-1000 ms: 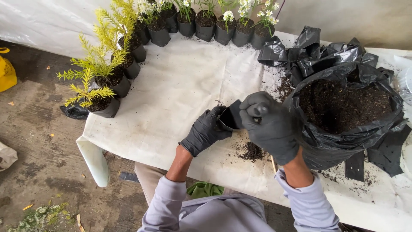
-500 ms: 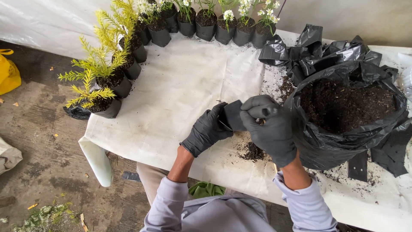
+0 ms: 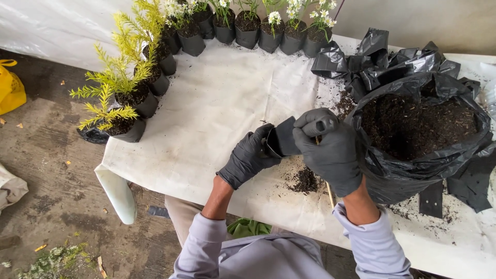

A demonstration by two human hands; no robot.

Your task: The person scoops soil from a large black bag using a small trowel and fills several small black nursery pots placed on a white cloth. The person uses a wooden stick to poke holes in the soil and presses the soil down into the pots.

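Holding: both gloved hands meet on a small black nursery bag above the white sheet.
Left hand: in a dark glove, fingers curled tight around the bag's left side, thumb on top; closed on the bag.
Right hand: in a dark glove, clenched, fingers folded over the bag's right edge; closed on the bag. A thin pale stick shows below this hand; whether the hand holds it cannot be told.
Small bag: flat and folded, between the two hands, just left of the big soil bag, held off the sheet.
Soil bag: large black plastic sack, open at the top, filled with dark soil; the right wrist is just beside it.
Spilled soil: a small heap on the sheet, under the hands.
Empty bags: crumpled black pile behind the sack.
Potted plants: in black bags along the sheet's left and far edges, well apart from the hands.
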